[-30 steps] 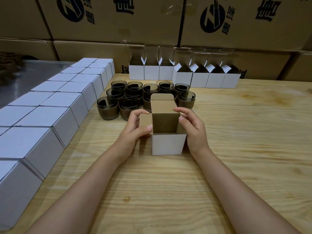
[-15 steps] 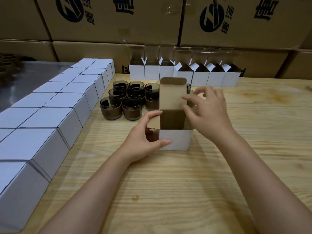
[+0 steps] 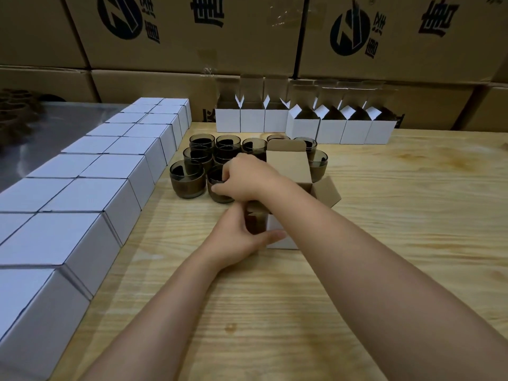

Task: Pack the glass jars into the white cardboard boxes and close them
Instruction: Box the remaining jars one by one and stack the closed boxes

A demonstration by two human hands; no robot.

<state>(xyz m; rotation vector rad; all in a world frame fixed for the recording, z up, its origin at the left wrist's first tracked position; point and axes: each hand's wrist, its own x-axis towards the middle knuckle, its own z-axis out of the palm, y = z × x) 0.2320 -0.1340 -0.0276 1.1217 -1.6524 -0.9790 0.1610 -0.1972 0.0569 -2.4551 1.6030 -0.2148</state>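
An open white cardboard box (image 3: 280,232) stands on the wooden table (image 3: 398,215), its brown lid flap upright and a side flap spread to the right. My left hand (image 3: 239,237) grips its left front corner, thumb along the front face. Crossing over the box, my right hand (image 3: 244,178) curls its fingers round the rim of a smoky glass jar (image 3: 220,192) in the front row of a cluster of several jars (image 3: 202,149). My right forearm hides most of the box's opening.
Two rows of closed white boxes (image 3: 90,193) run along the table's left side. A row of open white boxes (image 3: 305,125) stands at the back. Large brown cartons (image 3: 192,37) form a wall behind. A metal surface (image 3: 55,127) lies far left.
My right hand has left the box's lid flap and reached left across the box to a front jar. My left hand has stayed on the box's left corner.
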